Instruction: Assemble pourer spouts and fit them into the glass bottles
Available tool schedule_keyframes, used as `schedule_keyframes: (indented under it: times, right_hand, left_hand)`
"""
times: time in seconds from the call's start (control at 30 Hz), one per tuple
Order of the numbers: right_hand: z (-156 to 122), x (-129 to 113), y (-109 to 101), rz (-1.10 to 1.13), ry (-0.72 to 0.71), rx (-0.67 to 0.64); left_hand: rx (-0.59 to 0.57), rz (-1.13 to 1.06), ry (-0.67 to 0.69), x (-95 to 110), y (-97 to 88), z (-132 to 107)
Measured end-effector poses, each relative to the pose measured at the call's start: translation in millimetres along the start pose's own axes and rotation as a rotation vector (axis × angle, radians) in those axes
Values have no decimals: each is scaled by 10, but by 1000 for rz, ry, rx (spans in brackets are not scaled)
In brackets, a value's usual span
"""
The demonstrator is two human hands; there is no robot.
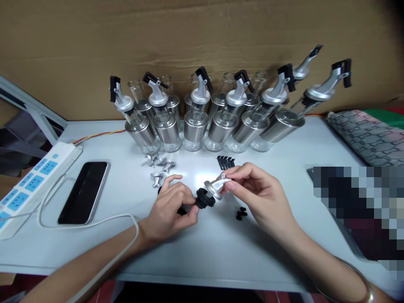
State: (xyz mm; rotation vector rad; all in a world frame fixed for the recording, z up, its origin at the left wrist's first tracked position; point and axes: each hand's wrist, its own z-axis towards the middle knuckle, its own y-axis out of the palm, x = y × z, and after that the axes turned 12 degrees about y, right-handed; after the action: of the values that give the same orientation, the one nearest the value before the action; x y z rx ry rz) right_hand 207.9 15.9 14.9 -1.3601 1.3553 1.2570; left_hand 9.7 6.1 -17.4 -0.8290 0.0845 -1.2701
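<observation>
My left hand is closed on a ribbed black stopper, pinched between thumb and fingers. In my right hand is a silver pour spout, gripped at its narrow end with its round base against the stopper or very close to it; I cannot tell if they are joined. Behind the left hand lie several loose silver spouts. A row of small black levers rests just beyond the right hand. Several tiny black caps sit beneath it. Something black is partly hidden by my left hand.
Glass bottles with steel sleeves stand in rows at the back, the front ones topped with spouts. A phone and a white power strip lie at left. A white cable crosses by my left forearm. A patterned bag is at right.
</observation>
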Motion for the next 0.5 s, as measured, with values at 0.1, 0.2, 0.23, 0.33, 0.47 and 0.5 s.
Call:
schedule_keyframes:
  times: [0.1,0.2,0.23,0.33,0.47,0.5]
  right_hand:
    - [1,-1,4,-1,-6,-23]
    - [-2,-4,8,-26,-21,-24]
    - [-2,-6,8,-36,-27,-23]
    - [-2,-11,4,-58,-38,-16]
    - [2,-12,-8,-98,-39,7]
    - [3,-11,-9,-106,-37,9]
  left_hand:
    - [-10,-7,3,-7,7,-11]
    - [0,-1,11,-12,13,-16]
    - [6,7,12,-13,15,-15]
    - [22,28,17,-13,18,-11]
    - [17,24,17,-15,15,-13]
    - [16,22,17,-16,15,-14]
